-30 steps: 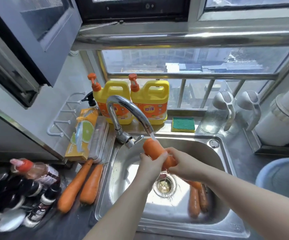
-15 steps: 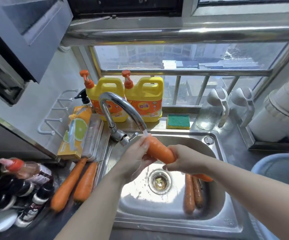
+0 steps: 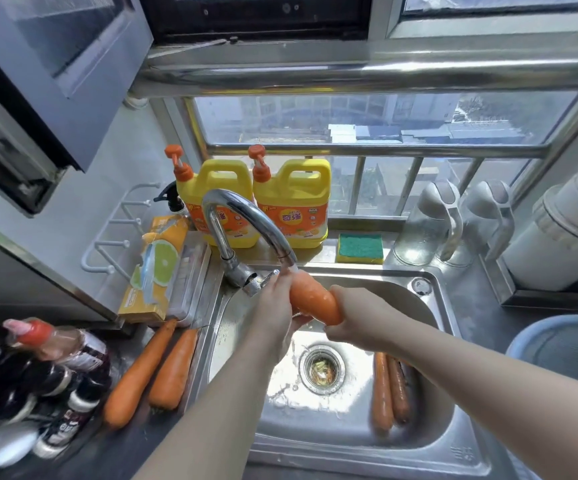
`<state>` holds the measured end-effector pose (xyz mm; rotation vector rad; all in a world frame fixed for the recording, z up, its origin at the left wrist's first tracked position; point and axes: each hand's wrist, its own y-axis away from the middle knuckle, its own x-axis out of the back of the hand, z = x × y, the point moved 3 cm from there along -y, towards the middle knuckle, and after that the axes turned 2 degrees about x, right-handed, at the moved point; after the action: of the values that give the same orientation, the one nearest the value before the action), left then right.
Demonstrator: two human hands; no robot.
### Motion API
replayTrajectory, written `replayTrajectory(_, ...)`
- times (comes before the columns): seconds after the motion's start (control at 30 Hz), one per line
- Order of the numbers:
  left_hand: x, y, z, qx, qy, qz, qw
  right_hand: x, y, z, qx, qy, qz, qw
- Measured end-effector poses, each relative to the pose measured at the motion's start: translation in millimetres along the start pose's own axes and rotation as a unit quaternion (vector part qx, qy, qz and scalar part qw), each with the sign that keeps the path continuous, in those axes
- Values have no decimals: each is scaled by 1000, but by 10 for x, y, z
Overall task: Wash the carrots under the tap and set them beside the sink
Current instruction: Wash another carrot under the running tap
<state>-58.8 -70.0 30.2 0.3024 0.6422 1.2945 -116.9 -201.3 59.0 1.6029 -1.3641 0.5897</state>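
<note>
Raised nearer the spout than a second ago, the carrot point(image 3: 315, 299) is gripped round its lower part by the right hand point(image 3: 356, 317), and its thick end is clasped by the left hand point(image 3: 275, 306). Water from the tap point(image 3: 242, 216) is run over it. Two more carrots point(image 3: 382, 393) are seen below in the steel sink point(image 3: 367, 452). Two carrots point(image 3: 173, 372) are laid on the dark counter point(image 3: 114, 452) just left of it, under a sunlit window point(image 3: 349, 123).

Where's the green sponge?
In the head view, the green sponge lies on the ledge behind the sink, towards the right. It sits between the right-hand yellow soap jug and a clear bottle.
</note>
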Motion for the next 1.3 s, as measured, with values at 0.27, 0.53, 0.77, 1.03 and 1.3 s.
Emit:
replayTrajectory(0.27,-1,1,-27,75,260,-37,962,207,86,371,-26,-205,-168,964)
replayTrajectory(0.53,-41,24,-189,112,171,21,979,180,261,402,70,178,143,971)
replayTrajectory(0.77,-74,26,-63,146,183,47,971,266,326,351,122,207,240,941)
replayTrajectory(1.03,90,-53,-106,125,284,47,950,336,134,574,65,-42,14,997)
replayTrajectory(1.3,225,9,-74,-43,203,88,974,129,-97,164,-9,-225,-69,972)
